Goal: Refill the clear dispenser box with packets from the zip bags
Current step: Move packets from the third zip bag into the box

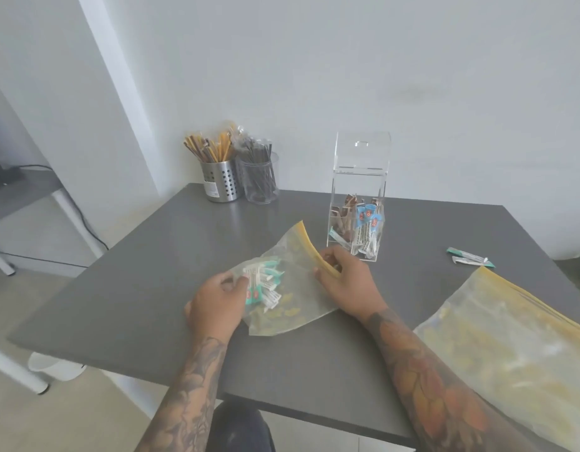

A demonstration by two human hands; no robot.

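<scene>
A small clear zip bag [301, 288] with a yellow seal lies on the grey table [145, 298], holding several teal-and-white packets [262, 287]. My left hand [216, 305] grips the bag's closed end over the packets. My right hand [344, 282] pinches the yellow zip strip at the bag's mouth. Just behind my right hand stands the clear dispenser box [358, 197], lid raised, with brown and blue-white packets in its lower part. A larger zip bag [510, 353] lies flat at the right front.
A perforated steel cup [221, 184] of wooden sticks and a clear cup [259, 181] of dark sticks stand at the table's back left. Two loose packets [469, 257] lie at the right, near the table edge. A white wall runs behind the table.
</scene>
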